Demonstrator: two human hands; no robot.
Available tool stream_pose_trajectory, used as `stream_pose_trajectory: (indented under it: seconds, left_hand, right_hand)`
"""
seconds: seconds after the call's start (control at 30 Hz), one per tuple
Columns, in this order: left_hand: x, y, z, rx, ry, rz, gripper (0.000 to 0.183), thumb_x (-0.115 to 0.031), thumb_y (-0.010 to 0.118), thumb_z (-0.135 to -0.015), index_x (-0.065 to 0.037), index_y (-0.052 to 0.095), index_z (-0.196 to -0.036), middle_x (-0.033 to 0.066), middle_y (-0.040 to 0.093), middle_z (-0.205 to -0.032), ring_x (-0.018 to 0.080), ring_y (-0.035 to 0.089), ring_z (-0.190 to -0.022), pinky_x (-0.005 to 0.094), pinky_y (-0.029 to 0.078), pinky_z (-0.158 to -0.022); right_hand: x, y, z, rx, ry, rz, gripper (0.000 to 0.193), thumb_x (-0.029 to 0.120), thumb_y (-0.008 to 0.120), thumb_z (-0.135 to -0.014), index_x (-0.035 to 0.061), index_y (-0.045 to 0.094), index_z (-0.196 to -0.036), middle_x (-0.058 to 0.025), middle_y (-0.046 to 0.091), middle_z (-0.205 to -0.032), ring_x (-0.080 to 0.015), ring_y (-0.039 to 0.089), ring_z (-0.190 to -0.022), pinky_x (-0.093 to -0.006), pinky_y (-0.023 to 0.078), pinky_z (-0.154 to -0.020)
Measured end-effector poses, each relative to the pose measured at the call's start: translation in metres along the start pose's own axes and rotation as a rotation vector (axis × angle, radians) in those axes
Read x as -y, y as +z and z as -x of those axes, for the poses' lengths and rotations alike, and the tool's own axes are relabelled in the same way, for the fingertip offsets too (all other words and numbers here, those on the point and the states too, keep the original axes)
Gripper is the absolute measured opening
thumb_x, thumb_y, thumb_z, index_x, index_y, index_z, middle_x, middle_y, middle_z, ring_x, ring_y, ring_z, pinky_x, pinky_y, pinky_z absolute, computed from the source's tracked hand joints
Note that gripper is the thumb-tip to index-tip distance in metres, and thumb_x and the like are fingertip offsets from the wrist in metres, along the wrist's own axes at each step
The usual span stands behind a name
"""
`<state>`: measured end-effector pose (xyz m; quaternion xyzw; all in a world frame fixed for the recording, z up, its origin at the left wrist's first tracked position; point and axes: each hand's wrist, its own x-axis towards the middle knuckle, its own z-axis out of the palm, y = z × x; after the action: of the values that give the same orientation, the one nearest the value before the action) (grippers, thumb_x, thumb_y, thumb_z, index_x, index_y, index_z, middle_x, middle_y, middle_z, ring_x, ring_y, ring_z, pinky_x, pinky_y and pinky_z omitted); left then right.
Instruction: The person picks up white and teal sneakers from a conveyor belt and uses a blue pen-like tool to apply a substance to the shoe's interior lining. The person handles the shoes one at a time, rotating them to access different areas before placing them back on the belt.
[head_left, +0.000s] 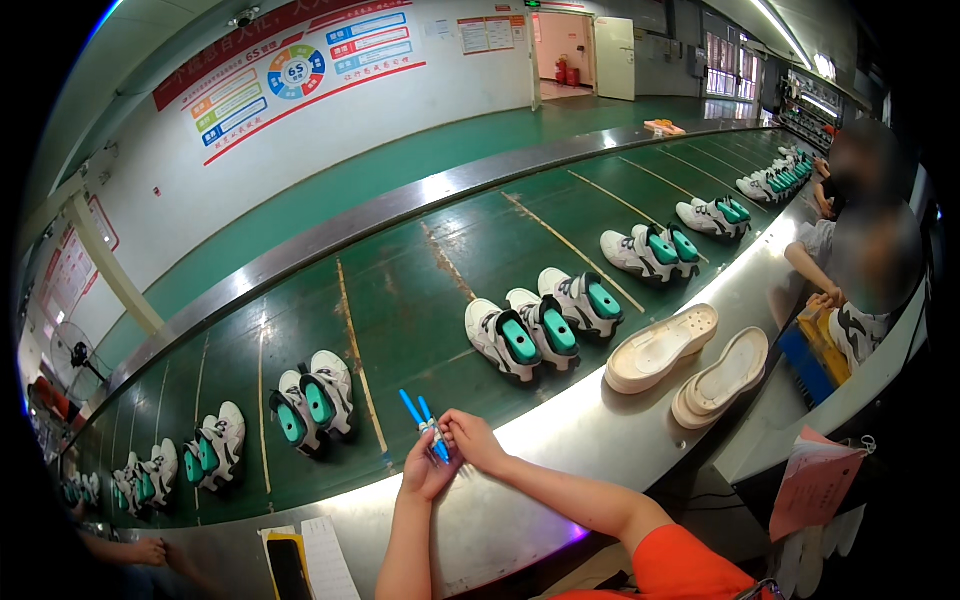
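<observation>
Two slim blue pens (410, 404) stick up from my left hand (426, 478), which is turned palm up with its fingers closed around them. My right hand (474, 440) meets it from the right, fingers curled in against the pens' middle. What those right fingertips pinch is too small to tell. Both hands are over the near steel edge (520, 470) of a green conveyor belt (410, 290). Just beyond them stand white sneakers (520, 338) with teal inserts, and another pair of sneakers (312, 402) is to the left.
Two cream shoe soles (662, 348) lie on the steel edge at right. Nearer me are a dark phone (288, 568) and white paper (326, 560). More sneakers (650, 252) line the belt. Co-workers sit at right, one beside a blue-and-yellow bin (808, 362); another person's hand (150, 552) shows lower left.
</observation>
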<state>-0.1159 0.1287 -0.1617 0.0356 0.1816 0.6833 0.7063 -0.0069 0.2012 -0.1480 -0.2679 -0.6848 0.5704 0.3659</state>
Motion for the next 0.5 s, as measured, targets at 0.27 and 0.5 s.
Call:
stream_pose_trajectory:
  seconds: [0.27, 0.5]
  left_hand:
    - [-0.0006, 0.0014, 0.0012, -0.013, 0.0, -0.01, 0.02, -0.021, 0.046, -0.089, -0.004, 0.053, -0.097, 0.0053, 0.058, -0.084, 0.0171, 0.055, -0.079, 0.0361, 0.043, -0.084]
    - [0.0, -0.0026, 0.0006, 0.02, -0.01, -0.004, 0.02, -0.021, 0.044, -0.089, -0.005, 0.053, -0.097, 0.0055, 0.058, -0.084, 0.0171, 0.055, -0.08, 0.0364, 0.043, -0.085]
  right_hand:
    - [0.003, 0.0004, 0.0011, 0.003, 0.013, -0.032, 0.015, 0.006, 0.04, -0.085, 0.0007, 0.053, -0.086, -0.0075, 0.058, -0.07, -0.0142, 0.056, -0.063, -0.0258, 0.044, -0.058]
    - [-0.0001, -0.0001, 0.0017, 0.01, 0.019, -0.036, 0.015, 0.005, 0.039, -0.085, 0.0007, 0.053, -0.085, -0.0065, 0.057, -0.07, -0.012, 0.055, -0.063, -0.0243, 0.044, -0.058]
